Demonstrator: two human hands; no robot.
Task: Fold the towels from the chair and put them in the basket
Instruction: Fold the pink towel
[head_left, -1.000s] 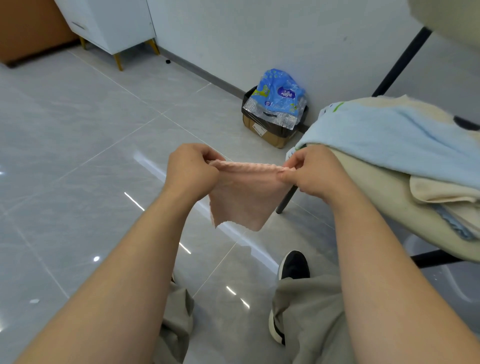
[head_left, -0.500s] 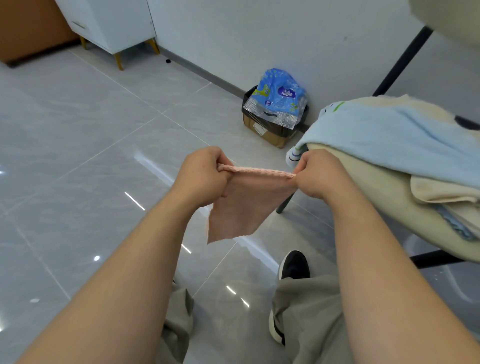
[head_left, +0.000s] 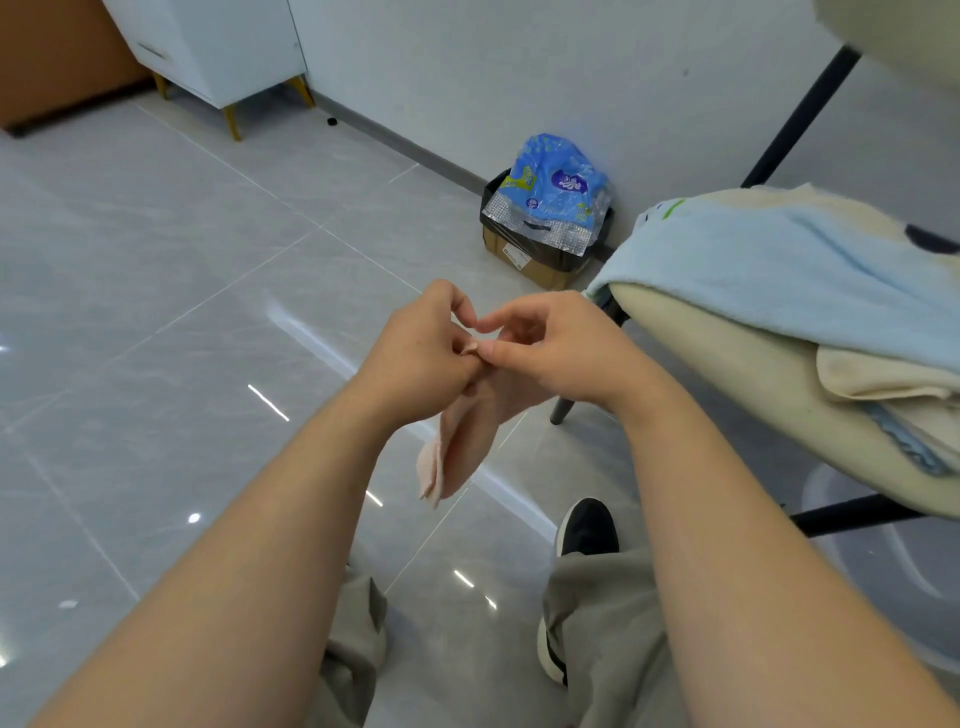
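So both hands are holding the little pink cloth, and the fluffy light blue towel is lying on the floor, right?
Not quite. The head view shows the fluffy light blue towel draped over the cream padded chair, not on the floor. The left hand and right hand do pinch the small pink cloth together.

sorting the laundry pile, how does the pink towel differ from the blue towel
The pink towel hangs doubled, pinched at its top by the left hand and right hand; the blue towel lies spread over the chair, untouched. The pink towel looks far smaller than the blue towel. Both are pale, soft cloth.
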